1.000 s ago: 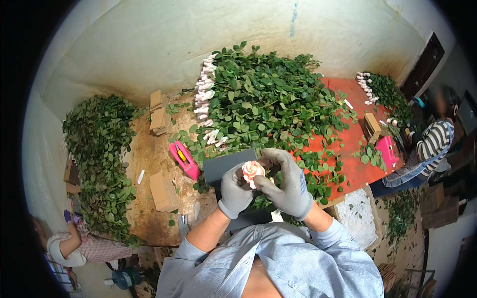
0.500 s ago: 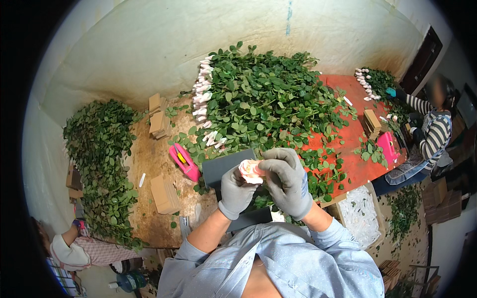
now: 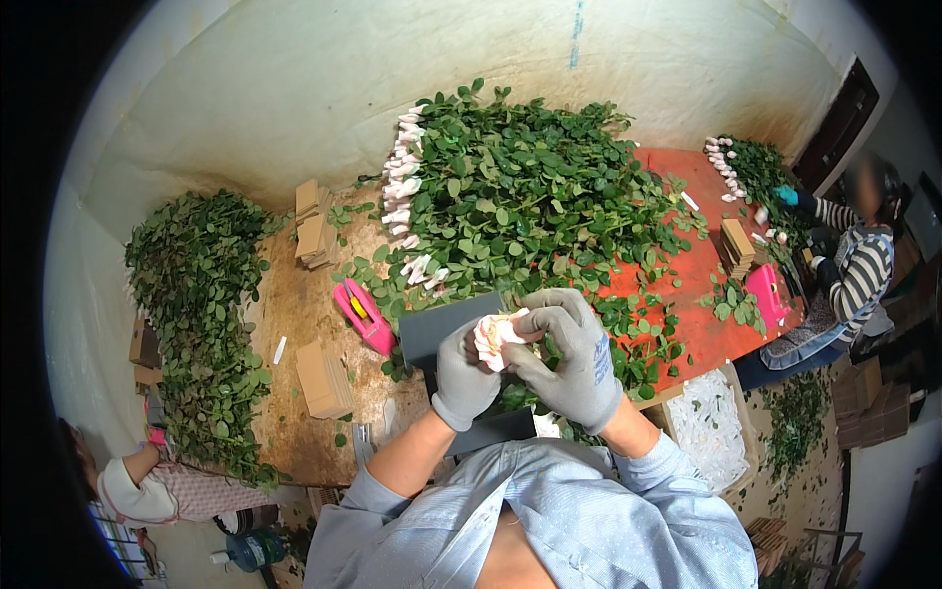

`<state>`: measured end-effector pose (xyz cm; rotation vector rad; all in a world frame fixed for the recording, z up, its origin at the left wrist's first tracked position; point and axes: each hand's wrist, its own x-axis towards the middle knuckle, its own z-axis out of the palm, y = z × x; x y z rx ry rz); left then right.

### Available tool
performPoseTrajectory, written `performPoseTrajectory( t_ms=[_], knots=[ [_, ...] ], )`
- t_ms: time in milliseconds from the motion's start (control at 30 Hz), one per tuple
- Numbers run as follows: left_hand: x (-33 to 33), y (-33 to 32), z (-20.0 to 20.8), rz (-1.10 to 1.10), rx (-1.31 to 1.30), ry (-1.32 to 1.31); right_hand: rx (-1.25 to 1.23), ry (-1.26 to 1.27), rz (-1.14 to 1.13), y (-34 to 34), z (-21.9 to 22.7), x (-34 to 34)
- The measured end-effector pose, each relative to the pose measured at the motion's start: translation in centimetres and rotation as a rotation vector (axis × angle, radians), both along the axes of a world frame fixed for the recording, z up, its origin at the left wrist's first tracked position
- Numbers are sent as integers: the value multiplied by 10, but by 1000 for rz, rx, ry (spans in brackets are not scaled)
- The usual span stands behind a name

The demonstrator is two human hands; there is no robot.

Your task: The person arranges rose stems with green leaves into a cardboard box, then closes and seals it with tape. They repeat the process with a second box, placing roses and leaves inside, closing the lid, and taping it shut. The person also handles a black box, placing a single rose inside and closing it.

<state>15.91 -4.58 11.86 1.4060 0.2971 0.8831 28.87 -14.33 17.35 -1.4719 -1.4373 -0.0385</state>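
Observation:
A pale pink-and-peach rose [image 3: 492, 342] is held bloom up in front of my chest. My left hand [image 3: 461, 381], in a grey glove, is closed around it just under the bloom. My right hand [image 3: 569, 361], gloved alike, pinches the outer petals at the bloom's right side between thumb and fingers. Below the hands, the stem is mostly hidden. Behind the left hand stands a dark grey board [image 3: 430, 332], with another dark panel [image 3: 496, 432] nearer my body.
Piled roses [image 3: 530, 187] with white-wrapped heads lie ahead; more leafy stems [image 3: 201, 324] lie left. A pink tape dispenser [image 3: 364, 316] and cardboard pieces [image 3: 324, 381] sit left of my hands. A bin of white scraps [image 3: 708, 427] stands right. Co-workers [image 3: 863, 260] are at both sides.
My right thumb and fingers have closed in on the bloom's edge, and its petals look more spread. At the right, the co-worker's teal-gloved hand has shifted slightly.

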Motion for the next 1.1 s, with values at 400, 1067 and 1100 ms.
performPoseTrajectory(
  t_ms=[400,1067,1100],
  knots=[
    [2,0,-6,49,130,94,-42,72,126,-3,-4,8],
    [3,2,-16,14,27,42,28,-143,-24,2,-4,5],
    [3,2,-16,22,36,48,16,-147,-24,3,-4,6]
  ],
)
